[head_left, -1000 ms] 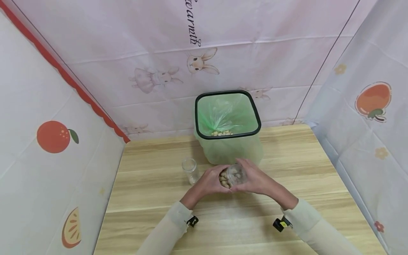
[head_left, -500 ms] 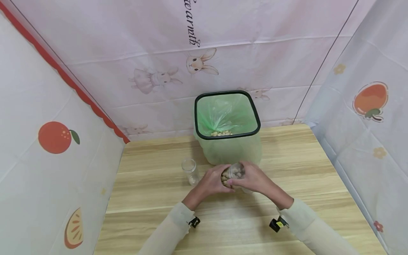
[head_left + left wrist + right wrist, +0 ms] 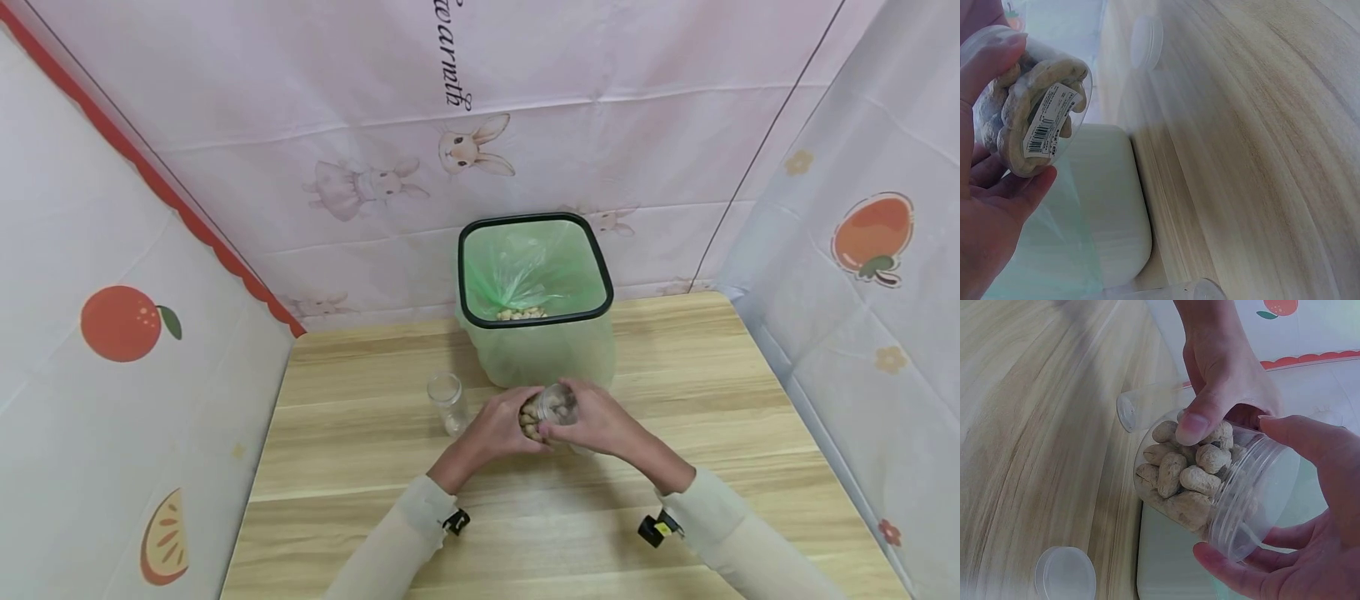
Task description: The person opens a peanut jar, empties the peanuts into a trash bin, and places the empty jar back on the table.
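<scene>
A clear jar (image 3: 1179, 465) of unshelled peanuts is held tilted between both hands over the table, just in front of the bin. My left hand (image 3: 495, 429) grips its base end, thumb on one side and fingers on the other. A barcode label (image 3: 1050, 122) shows on the base in the left wrist view. My right hand (image 3: 603, 425) curls thumb and fingers round the ribbed, clear top end (image 3: 1250, 494). An upright clear jar (image 3: 447, 400) stands to the left of the left hand. Partly behind the right hand, a round translucent lid (image 3: 1066, 575) lies on the wooden table.
A square bin (image 3: 551, 350) with a black rim and a green plastic liner stands at the back of the table (image 3: 360, 500). More peanuts (image 3: 522, 314) lie inside it. Printed fabric walls enclose the back and both sides.
The jar and both hands have shifted slightly. The right hand's fingers and thumb have changed position a little round the top end. Both hands keep hold, and the bin and standing jar stay put.
</scene>
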`<state>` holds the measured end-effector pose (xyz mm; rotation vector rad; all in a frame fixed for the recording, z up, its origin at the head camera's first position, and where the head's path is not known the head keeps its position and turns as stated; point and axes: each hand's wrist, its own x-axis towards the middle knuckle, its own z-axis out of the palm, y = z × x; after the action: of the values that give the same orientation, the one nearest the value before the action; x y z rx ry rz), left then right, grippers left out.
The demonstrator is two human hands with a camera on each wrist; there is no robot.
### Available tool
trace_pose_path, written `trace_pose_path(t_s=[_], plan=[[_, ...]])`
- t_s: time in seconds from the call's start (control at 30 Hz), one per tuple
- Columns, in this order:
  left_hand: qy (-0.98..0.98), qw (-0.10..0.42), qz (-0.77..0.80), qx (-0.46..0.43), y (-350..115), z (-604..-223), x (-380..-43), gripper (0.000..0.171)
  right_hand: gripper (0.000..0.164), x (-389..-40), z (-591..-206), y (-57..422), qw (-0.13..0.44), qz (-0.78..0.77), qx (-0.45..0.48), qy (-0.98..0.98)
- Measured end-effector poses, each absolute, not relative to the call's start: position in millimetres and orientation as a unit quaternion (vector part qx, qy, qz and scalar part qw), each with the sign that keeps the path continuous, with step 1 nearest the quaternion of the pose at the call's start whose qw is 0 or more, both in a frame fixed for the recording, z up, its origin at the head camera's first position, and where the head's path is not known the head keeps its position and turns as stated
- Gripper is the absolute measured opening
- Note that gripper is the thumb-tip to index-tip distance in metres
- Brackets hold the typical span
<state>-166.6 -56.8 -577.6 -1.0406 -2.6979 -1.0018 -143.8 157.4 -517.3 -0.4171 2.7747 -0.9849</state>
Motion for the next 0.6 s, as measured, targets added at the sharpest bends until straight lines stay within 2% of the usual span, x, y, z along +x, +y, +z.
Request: trace_pose_path(t_s=[0.6], plan=[[-0.875,0.014,-0.331,-0.352,-63.0,-573.6,-169.9,0.091,0.088,-138.5,-520.2,162.5,0.041,-0.319,-0.206,0.924]])
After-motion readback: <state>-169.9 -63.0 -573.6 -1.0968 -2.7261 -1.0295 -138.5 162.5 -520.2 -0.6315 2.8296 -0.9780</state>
